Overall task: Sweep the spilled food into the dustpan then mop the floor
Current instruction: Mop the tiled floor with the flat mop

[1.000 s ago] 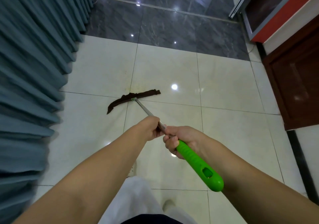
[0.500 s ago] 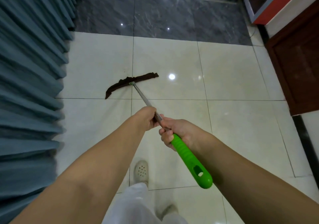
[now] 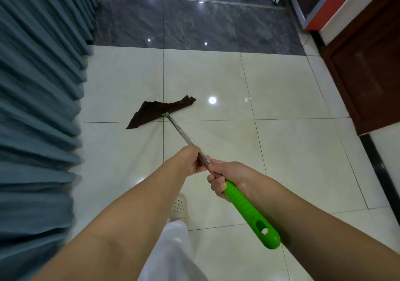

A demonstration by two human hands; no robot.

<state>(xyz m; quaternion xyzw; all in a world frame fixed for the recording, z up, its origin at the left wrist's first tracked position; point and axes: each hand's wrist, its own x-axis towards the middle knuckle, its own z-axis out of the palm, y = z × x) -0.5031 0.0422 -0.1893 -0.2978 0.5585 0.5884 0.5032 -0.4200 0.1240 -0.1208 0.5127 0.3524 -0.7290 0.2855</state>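
I hold a mop with both hands. Its dark brown cloth head (image 3: 159, 111) lies flat on the cream floor tiles (image 3: 281, 142), ahead of me near a tile joint. A metal shaft (image 3: 180, 132) runs from the head back to my hands. My left hand (image 3: 190, 160) is closed around the shaft. Just behind it, my right hand (image 3: 225, 178) grips the top of the bright green handle (image 3: 251, 212), whose end points toward my lower right. No dustpan and no spilled food show in the head view.
Blue-grey curtains (image 3: 36, 112) hang along the whole left side. Dark grey marble tiles (image 3: 194, 25) begin beyond the cream ones. A dark wooden cabinet (image 3: 368, 77) and a red-and-white unit (image 3: 324, 5) stand at the right. My white-trousered leg and a perforated shoe (image 3: 179, 207) are below my hands.
The mop cloth has spread from a thin strip into a wider triangle and has been drawn slightly toward me. Both hands keep their grip on the mop.
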